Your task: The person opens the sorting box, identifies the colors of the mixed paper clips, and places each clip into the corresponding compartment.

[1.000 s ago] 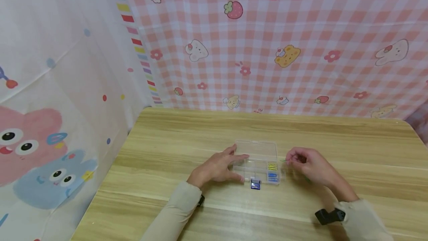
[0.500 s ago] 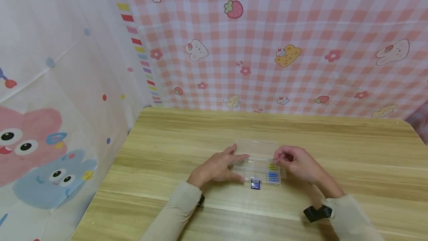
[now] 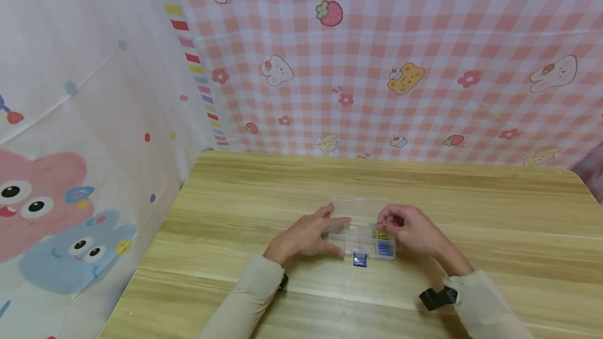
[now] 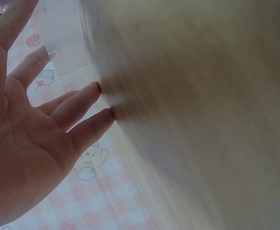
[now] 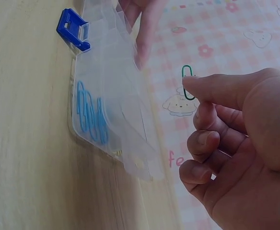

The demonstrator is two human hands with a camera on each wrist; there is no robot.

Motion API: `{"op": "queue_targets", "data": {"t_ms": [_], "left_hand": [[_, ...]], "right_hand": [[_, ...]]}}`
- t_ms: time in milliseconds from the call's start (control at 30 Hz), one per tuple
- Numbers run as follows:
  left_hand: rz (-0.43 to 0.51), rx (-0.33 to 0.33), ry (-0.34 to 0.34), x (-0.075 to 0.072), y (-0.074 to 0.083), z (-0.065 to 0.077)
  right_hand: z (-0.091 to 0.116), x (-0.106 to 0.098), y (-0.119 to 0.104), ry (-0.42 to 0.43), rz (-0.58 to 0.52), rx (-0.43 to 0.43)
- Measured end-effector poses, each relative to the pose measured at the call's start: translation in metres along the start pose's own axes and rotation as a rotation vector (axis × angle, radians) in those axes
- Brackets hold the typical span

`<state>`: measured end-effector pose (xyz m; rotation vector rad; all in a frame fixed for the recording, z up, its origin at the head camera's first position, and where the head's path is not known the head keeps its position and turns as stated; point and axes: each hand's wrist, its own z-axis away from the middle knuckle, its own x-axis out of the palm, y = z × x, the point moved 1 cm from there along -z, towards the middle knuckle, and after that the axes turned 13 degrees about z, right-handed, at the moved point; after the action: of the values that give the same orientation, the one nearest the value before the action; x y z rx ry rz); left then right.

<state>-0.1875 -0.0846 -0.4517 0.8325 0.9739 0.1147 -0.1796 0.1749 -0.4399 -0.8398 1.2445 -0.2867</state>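
Note:
My right hand [image 3: 414,228] pinches a green paper clip [image 5: 187,72] between thumb and index finger, its other fingers curled below. It is over the right side of a clear plastic compartment box [image 3: 360,210], whose lid lies open toward the back. Blue paper clips [image 5: 91,115] fill the front right compartment. Behind them, yellow paper clips [image 3: 383,236] sit partly covered by the right hand. My left hand [image 3: 306,234] spreads its fingers at the box's left side. In the left wrist view two of its straight fingertips touch the table.
A blue latch [image 5: 70,31] sticks out from the box's front edge. The wooden table [image 3: 264,182] runs back to a pink checked cloth [image 3: 301,103]. At the left hangs a white cloth [image 3: 118,171] with cartoon figures. Each wrist wears a black device.
My right hand has moved left with the green paper clip, from beside the box to over its right compartments. My left hand and the box have stayed in place.

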Motion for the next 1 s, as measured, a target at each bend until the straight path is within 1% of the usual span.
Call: {"op": "queue_targets", "data": {"t_ms": [133,333,500,633,867,1000], "left_hand": [[0.001,0.000,0.001,0.000,0.000,0.000],[-0.004,0.001,0.001,0.000,-0.001,0.000],[-0.003,0.002,-0.001,0.000,-0.001,0.000],[-0.001,0.000,0.000,0.000,-0.001,0.000],[0.001,-0.007,0.005,0.000,0.000,0.000],[0.003,-0.006,0.006,-0.001,0.001,0.002]], "right_hand": [[-0.002,0.002,-0.001,-0.002,0.003,0.002],[-0.004,0.006,-0.001,0.005,0.017,-0.028],[-0.006,0.007,-0.001,0.008,0.020,-0.034],[-0.005,0.006,0.000,0.001,0.023,-0.022],[0.004,-0.001,0.007,0.002,0.016,0.039],[0.010,-0.005,0.012,0.011,0.025,0.044]]}}
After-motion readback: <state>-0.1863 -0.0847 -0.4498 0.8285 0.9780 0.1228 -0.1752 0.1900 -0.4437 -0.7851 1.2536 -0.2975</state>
